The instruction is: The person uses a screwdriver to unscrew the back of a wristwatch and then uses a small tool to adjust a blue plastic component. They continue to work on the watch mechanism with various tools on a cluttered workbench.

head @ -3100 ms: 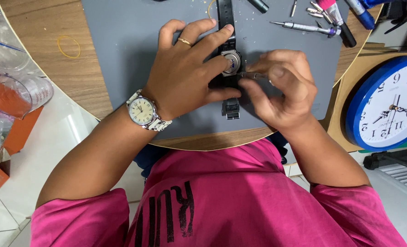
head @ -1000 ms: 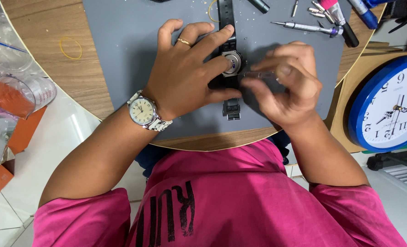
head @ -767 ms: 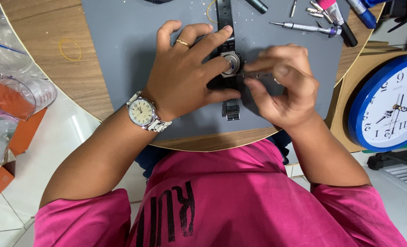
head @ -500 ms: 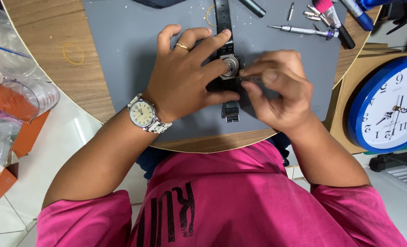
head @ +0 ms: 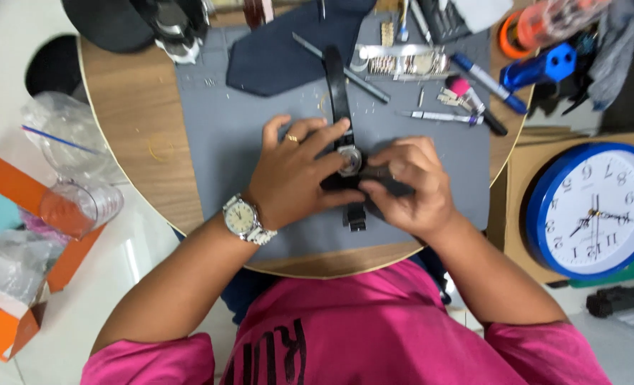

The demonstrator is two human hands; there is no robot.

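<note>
Round wooden table [head: 128,153] filled the upper middle of the view, a grey work mat [head: 260,150] spread over most of it. Blue-rimmed wall clock [head: 593,210] lay off the table's right edge on a brown board. Orange box [head: 17,285] and a clear plastic cup [head: 81,207] sat left of the table. Dark cloth [head: 288,53] lay at the top of the mat. Left hand [head: 295,175], ring on one finger and a silver wristwatch [head: 244,218] on the wrist, pressed flat over the black-strapped watch [head: 347,158] near mat centre, fingers spread and curled down on its case and strap. Right hand [head: 409,187] was touching the same watch from the right, fingers bunched tight at the case edge; could not tell if a tool was pinched between them. Strap ran up the mat away from the person, buckle end poking out below the hands. Blue pen [head: 488,82], pink-tipped tool [head: 473,103] and a small screwdriver [head: 441,116] lay top right on the mat, well apart from the hands. Metal watch bracelet [head: 402,64] sat above them.
</note>
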